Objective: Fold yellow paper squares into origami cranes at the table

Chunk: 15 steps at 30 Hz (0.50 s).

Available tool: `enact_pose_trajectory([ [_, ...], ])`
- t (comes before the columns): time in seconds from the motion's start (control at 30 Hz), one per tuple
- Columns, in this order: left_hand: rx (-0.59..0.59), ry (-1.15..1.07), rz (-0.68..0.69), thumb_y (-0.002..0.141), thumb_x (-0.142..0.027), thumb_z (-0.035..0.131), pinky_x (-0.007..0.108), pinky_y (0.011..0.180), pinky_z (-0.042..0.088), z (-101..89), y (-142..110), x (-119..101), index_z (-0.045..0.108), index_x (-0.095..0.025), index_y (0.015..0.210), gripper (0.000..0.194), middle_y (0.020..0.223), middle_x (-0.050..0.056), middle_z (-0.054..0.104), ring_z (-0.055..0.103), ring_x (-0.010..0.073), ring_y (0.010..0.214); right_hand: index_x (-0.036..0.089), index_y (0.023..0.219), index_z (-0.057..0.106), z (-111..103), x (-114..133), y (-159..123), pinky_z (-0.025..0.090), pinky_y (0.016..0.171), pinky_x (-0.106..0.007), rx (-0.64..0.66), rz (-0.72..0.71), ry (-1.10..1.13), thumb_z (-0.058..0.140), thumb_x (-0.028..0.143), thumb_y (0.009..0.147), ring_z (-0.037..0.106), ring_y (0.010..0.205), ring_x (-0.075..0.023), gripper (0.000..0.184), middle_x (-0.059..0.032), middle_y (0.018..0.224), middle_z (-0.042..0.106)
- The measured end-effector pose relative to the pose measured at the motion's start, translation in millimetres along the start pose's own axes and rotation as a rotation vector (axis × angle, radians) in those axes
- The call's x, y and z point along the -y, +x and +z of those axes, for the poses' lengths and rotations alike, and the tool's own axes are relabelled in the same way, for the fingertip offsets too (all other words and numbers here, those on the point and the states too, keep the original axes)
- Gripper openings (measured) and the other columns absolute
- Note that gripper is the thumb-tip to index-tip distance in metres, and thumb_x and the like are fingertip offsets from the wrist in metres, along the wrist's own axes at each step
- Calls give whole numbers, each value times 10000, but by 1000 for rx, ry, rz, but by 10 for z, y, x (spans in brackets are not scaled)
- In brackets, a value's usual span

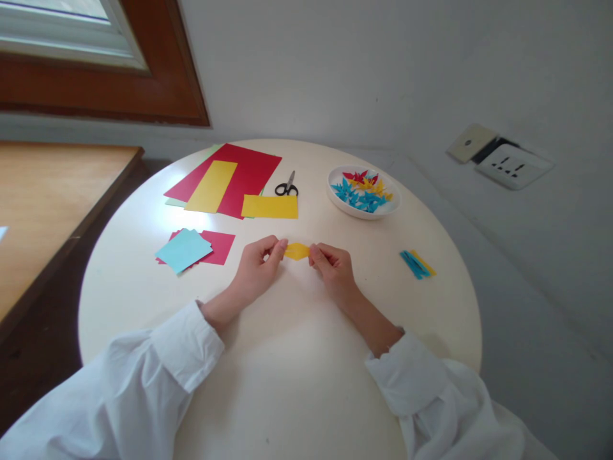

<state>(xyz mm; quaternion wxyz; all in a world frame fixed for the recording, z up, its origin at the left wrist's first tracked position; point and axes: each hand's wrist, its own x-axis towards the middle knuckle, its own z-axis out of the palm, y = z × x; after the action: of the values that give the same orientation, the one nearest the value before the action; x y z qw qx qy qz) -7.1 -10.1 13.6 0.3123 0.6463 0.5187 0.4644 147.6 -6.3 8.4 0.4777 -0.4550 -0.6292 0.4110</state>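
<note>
A small folded piece of yellow paper [297,251] is stretched between my two hands above the middle of the round white table [287,383]. My left hand [258,265] pinches its left end between thumb and fingers. At the opposite end, the thumb and curled fingers of my right hand [335,268] grip it. The paper is widest in the middle and narrows toward both hands; its tips are hidden by my fingers. Just beyond it lies a flat yellow paper rectangle [270,207], with black-handled scissors [287,186] behind that.
A white dish [341,207] of red, yellow and blue folded paper pieces stands at the back right. Blue and yellow strips [416,265] lie at the right. Light blue squares [184,250] rest on red ones at the left, below large red sheets [249,169]. A wooden surface [57,204] borders the left.
</note>
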Motion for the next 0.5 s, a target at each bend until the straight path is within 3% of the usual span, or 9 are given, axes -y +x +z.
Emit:
enact_pose_trajectory([
  [0.5, -12, 14, 29, 839, -335, 420, 237, 489, 274, -2, -4, 13, 368, -183, 544, 335, 510, -43, 353, 334, 88, 503, 186, 500, 446, 4, 1, 2, 214, 447, -251, -3, -30, -26, 483, 474, 797, 266, 436, -76, 416, 58, 448, 319],
])
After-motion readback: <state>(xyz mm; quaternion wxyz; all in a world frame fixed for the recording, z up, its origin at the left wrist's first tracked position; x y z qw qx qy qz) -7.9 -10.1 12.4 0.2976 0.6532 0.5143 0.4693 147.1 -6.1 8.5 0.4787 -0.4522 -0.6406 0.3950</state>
